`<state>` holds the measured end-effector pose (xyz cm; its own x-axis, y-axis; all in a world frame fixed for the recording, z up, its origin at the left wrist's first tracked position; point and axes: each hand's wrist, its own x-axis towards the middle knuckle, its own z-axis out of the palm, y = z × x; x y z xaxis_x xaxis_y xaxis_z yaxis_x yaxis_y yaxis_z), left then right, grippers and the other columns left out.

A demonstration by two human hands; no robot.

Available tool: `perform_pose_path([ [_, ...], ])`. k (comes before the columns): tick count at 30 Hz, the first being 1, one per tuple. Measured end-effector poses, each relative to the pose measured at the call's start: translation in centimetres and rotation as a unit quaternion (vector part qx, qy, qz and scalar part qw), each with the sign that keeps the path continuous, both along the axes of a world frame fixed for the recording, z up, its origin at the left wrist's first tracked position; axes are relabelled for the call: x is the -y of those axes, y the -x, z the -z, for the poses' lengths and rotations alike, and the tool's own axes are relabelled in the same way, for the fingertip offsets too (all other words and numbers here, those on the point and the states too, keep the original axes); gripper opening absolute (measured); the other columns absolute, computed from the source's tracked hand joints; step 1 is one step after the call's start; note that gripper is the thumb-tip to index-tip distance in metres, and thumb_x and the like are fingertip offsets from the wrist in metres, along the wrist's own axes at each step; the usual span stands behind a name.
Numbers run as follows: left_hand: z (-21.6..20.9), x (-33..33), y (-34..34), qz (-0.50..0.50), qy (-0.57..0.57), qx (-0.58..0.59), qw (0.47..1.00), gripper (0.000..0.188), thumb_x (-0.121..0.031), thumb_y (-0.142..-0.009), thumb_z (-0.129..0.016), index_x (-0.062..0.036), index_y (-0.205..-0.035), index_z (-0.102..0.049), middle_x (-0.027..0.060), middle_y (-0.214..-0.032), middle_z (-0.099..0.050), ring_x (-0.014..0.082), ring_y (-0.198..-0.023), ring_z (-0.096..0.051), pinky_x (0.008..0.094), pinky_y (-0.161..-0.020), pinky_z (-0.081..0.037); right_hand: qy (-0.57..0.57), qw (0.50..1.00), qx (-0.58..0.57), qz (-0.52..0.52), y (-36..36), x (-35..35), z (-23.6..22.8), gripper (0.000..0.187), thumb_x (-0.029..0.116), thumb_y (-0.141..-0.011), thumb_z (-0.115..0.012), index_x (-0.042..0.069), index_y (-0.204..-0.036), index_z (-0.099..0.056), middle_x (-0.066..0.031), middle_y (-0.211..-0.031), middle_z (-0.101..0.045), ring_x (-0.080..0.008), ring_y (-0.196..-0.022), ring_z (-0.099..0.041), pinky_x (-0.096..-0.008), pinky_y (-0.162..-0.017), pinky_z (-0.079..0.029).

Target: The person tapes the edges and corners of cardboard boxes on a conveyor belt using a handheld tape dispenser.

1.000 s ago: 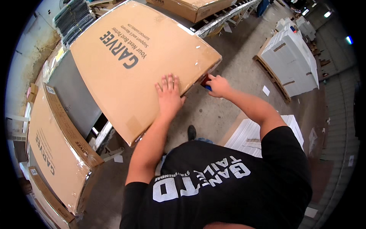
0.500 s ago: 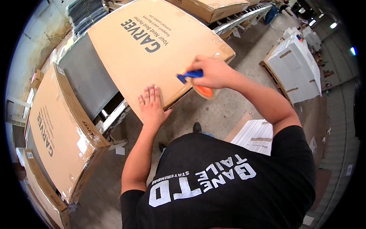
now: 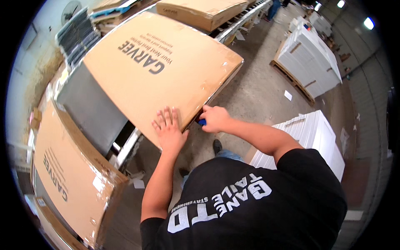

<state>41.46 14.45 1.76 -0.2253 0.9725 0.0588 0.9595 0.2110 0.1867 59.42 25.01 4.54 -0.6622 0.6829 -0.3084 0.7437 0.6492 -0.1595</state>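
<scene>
A large flat cardboard box (image 3: 175,89) lies on the conveyor in front of me, with dark printing on its top and clear tape along its edges. Flat on its near corner rests my left hand (image 3: 170,131), fingers spread. Just right of that corner, my right hand (image 3: 217,119) is closed around a blue tape dispenser (image 3: 202,122), held against the box's near side. Only a bit of the dispenser's blue part shows; my hand and the box edge hide the remainder.
Another taped carton (image 3: 75,166) sits on the left, with a dark conveyor belt (image 3: 93,110) between the two. Stacked white sheets (image 3: 310,133) stand close on my right; a wrapped white stack (image 3: 310,62) occupies a pallet farther off. A further carton (image 3: 200,12) lies up the line.
My right hand has gone from above the box's right edge down to its near side, taking the tape dispenser along. My left hand stays flat on the box. The view has shifted somewhat.
</scene>
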Motion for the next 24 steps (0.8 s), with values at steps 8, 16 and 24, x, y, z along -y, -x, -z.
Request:
perform_pose_path([
  [8, 1.8, -6.4, -3.1, 0.117, -0.044, -0.120, 0.985, 0.077, -0.030, -0.087, -0.066, -0.0138, -0.155, -0.033, 0.0142, -0.161, -0.030, 0.0358, -0.149, -0.027, 0.0628, -0.119, -0.014, 0.152, 0.985, 0.085, -0.009, -11.0, -0.1, 9.9, 0.030, 0.030, -0.072, -0.069, 0.018, -0.098, -0.077, -0.0111, -0.103, -0.067, -0.0313, -0.098, -0.067, -0.0460, -0.077, -0.056],
  [16, 0.0, -22.7, -13.1, 0.145, -0.048, -0.154, 0.976, 0.078, -0.039, -0.091, -0.062, -0.0041, -0.154, -0.031, 0.0142, -0.161, -0.031, 0.0328, -0.151, -0.024, 0.0554, -0.122, -0.014, 0.534, 0.483, -0.558, 0.414, -29.8, -17.1, 15.5, 0.056, 0.014, -0.084, -0.060, 0.009, -0.139, -0.054, -0.0080, -0.129, -0.063, -0.0204, -0.118, -0.061, -0.0350, -0.101, -0.049],
  [24, 1.3, -35.1, -18.9, 0.095, -0.024, -0.121, 0.988, 0.085, -0.051, -0.091, -0.060, -0.0023, -0.154, -0.029, 0.0164, -0.161, -0.028, 0.0346, -0.150, -0.024, 0.0525, -0.121, -0.017, 0.539, 0.619, -0.500, 0.276, -33.6, -36.8, 13.3, 0.065, 0.010, -0.077, -0.060, -0.003, -0.139, -0.051, -0.0139, -0.128, -0.063, -0.0191, -0.114, -0.063, -0.0307, -0.100, -0.051],
])
